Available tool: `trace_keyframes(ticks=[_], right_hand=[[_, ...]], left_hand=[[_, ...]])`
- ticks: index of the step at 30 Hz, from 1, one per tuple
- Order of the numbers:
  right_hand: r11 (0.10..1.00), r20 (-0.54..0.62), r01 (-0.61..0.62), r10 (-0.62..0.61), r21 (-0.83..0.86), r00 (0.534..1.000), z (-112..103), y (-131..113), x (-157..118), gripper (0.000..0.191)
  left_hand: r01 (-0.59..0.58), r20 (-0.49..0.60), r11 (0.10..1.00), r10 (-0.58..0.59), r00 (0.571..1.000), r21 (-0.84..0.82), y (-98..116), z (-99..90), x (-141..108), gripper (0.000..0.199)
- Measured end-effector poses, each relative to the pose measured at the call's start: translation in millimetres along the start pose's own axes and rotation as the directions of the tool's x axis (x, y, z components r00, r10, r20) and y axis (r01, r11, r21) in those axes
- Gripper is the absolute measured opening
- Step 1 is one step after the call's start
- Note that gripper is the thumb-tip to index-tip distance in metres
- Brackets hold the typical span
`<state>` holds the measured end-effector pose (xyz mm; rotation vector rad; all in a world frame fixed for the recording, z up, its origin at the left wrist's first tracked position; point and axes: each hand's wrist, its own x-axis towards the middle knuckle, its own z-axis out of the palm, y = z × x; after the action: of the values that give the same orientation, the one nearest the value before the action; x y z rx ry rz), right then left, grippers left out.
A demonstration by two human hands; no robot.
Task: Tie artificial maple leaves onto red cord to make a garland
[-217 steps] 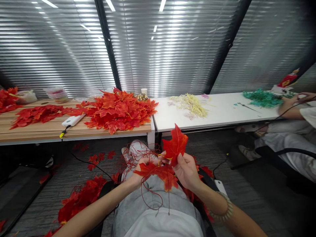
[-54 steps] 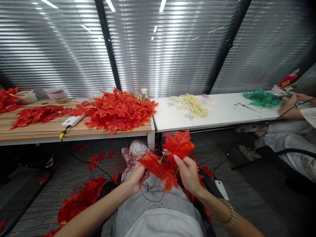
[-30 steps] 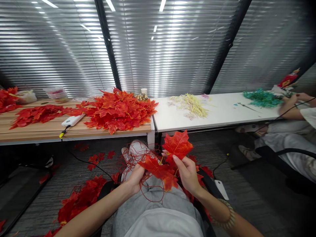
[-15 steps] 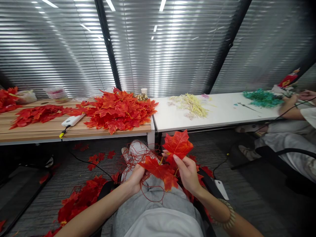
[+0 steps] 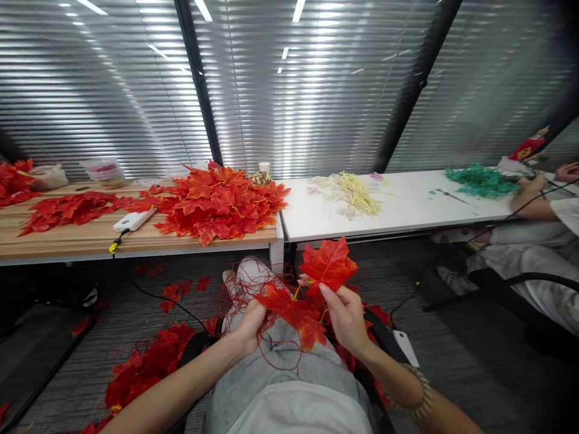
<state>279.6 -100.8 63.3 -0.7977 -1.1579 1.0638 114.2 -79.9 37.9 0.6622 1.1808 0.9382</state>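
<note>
In the last half second almost nothing shifts: the right hand (image 5: 346, 316) keeps its grip pinched on the upper leaf (image 5: 328, 263) above the lap, leaving it steady beside the lower leaves (image 5: 294, 310) for the leaf-and-cord work. The left hand (image 5: 248, 325) grips the lower leaves' left end, though whether it also pinches the red cord (image 5: 244, 289) is hidden. Compared with seven seconds ago, the hands sit farther apart and the upper leaf spreads wider.

no writing can be read, even on the red bottle (image 5: 528, 148)
</note>
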Motion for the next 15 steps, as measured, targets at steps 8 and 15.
trace_keyframes(ticks=[8, 15], right_hand=[[1.000, 0.000, 0.027, -0.027, -0.011, 1.000, 1.2, -2.5, 1.3, 0.025], [0.997, -0.026, 0.041, -0.043, -0.060, 0.999, 1.3, -0.7, 0.9, 0.025]], left_hand=[[0.005, 0.062, 0.997, -0.001, 0.998, -0.072, -0.6, -0.5, 0.8, 0.027], [0.009, 0.064, 0.997, -0.005, 0.998, -0.072, 2.3, 1.1, -1.7, 0.026]])
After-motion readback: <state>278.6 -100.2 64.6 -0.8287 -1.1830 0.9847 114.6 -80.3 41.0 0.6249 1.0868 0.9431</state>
